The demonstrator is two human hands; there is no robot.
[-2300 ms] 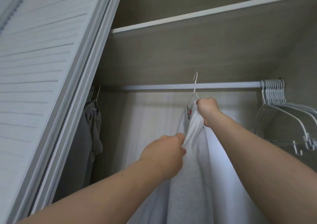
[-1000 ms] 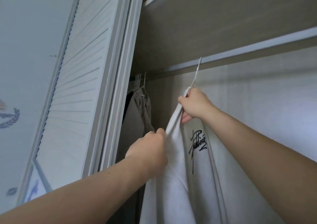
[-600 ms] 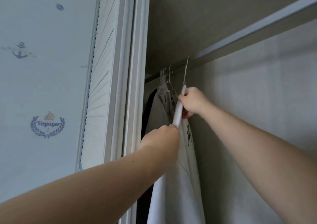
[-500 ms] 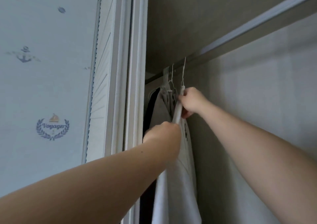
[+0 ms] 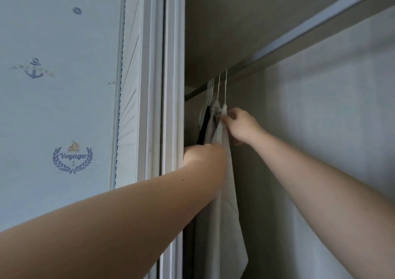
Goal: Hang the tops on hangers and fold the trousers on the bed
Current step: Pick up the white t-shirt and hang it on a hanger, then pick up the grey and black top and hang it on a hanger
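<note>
Both bare arms reach up and forward, the forearms nearly straight. The left arm comes in from the lower left. The left grip [image 5: 206,158] shows its back, with the fingers curled onto the edge of the white top [image 5: 226,214]. The right grip [image 5: 242,127] sits higher, its wrist slightly bent, and the fingertips [image 5: 225,119] pinch the top at its neck.

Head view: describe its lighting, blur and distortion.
Head view: dim, soft, bluish light with no glare; the wallpapered wall is brightest, the wardrobe corner beside the white top darkest; faint bright patches lie on the back panel; the left hand and right hand look soft-edged; the wide lens swells the forearms near the frame's bottom.
</note>
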